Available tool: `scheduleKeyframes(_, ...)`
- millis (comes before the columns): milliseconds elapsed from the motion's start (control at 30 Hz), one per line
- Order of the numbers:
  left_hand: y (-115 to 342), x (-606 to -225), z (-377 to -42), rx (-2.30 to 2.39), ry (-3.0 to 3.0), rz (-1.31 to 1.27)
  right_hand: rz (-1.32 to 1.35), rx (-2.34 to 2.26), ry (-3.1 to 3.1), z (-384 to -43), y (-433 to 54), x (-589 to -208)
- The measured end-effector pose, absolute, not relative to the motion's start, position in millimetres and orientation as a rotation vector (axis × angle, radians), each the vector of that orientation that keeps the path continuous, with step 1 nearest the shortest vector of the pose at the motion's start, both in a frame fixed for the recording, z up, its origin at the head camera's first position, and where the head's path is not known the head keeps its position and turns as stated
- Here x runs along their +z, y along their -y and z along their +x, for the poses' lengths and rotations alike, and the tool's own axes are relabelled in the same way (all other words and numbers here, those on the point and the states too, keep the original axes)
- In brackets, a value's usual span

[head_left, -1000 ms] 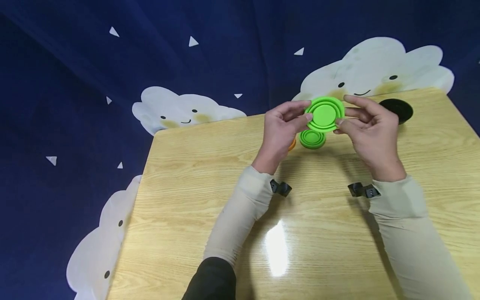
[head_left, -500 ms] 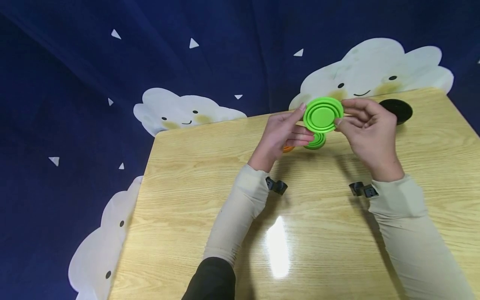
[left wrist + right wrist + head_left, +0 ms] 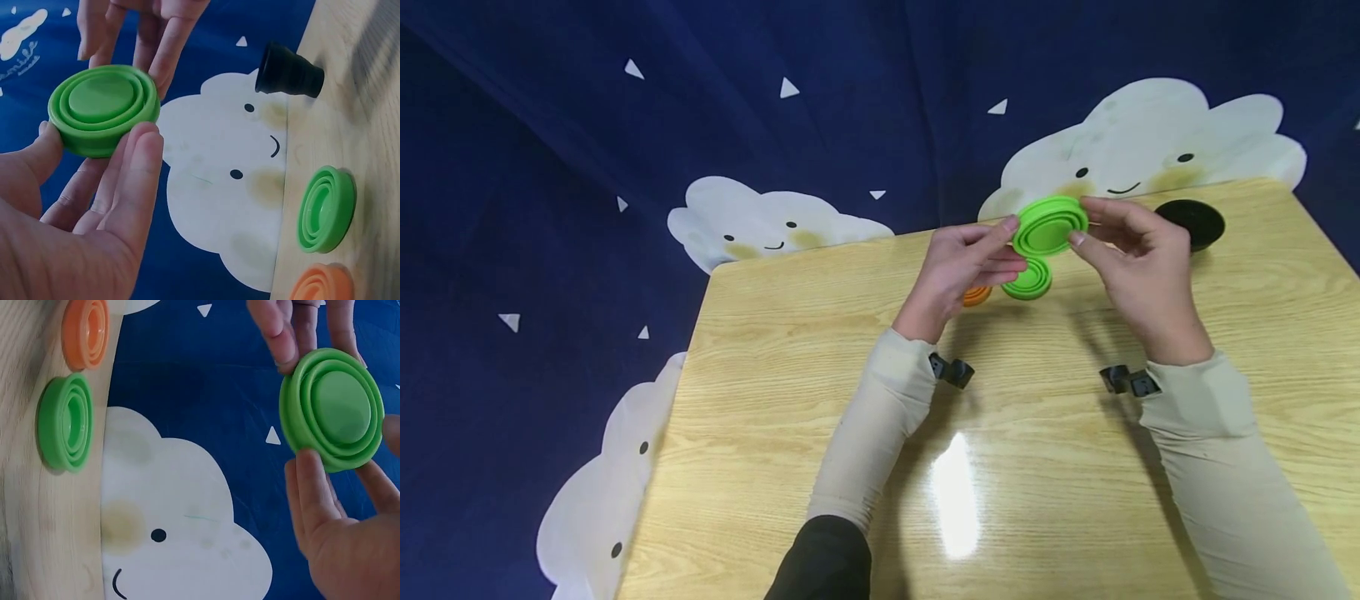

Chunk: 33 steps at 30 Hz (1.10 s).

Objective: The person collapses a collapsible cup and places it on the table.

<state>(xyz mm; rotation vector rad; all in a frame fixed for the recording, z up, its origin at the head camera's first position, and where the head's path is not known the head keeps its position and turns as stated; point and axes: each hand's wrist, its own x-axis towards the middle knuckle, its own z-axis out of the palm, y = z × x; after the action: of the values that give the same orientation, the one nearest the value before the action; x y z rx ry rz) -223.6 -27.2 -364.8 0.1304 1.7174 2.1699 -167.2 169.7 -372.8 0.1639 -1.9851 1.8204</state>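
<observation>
A flattened, ringed green collapsible cup (image 3: 1049, 227) is held up above the far side of the table, tilted. My left hand (image 3: 955, 262) grips its left edge; in the left wrist view the thumb lies on one side of the rim and fingers (image 3: 142, 147) on the other. Its opposite edge is pinched by my right hand (image 3: 1142, 262), thumb in front and fingers at the top rim. Just below on the table lies a second flattened green cup (image 3: 1032, 279), partly covered by the left fingers. An orange one (image 3: 976, 296) sits beside it.
A black cup (image 3: 1193, 221), standing at full height in the left wrist view, is on the table (image 3: 775, 400) behind my right hand. A dark blue curtain (image 3: 850, 108) with white clouds hangs along the table's back and left edges.
My left hand has shifted its grip on the held cup: its thumb moved from the cup's front to the rim, with fingers lower. The cup has tilted; the right hand keeps its pinch.
</observation>
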Motion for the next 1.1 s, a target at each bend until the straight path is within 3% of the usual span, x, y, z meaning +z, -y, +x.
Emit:
scheduleKeyframes(633,25.1,-371.7,-222.0,2.230,-1.946,0.195,0.135,2.022,2.008,-168.0,-178.1,-370.1)
scheduleKeyframes(1100,5.7,-367.9,-215.8,2.247,-2.042,0.334,-0.028,1.503,2.355,-169.2,-176.6,-371.7)
